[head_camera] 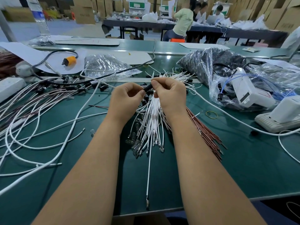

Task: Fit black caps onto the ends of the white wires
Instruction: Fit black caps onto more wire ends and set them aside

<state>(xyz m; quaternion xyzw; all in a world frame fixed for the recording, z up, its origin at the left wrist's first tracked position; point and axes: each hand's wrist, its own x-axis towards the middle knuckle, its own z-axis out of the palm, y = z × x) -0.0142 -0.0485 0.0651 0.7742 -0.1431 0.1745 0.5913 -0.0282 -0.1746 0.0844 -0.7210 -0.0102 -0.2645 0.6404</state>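
A small black cap (148,87) sits between my two hands above the middle of the green table (243,159). My left hand (128,99) pinches its lower end with thumb and fingers. My right hand (170,93) pinches its upper end. Beneath my hands lies a bundle of white wires (151,120) with metal terminals, fanned out towards me. One long white wire (149,172) runs from the hands to the table's near edge. Several loose black caps (103,87) lie scattered behind my left hand.
Capped wires (40,98) spread at the left. A bundle of red-brown wires (206,132) lies right of my right arm. A plastic bag of black caps (211,62) stands back right, an emptier bag (103,65) back left, and white devices (279,117) at the right. People work at a far table.
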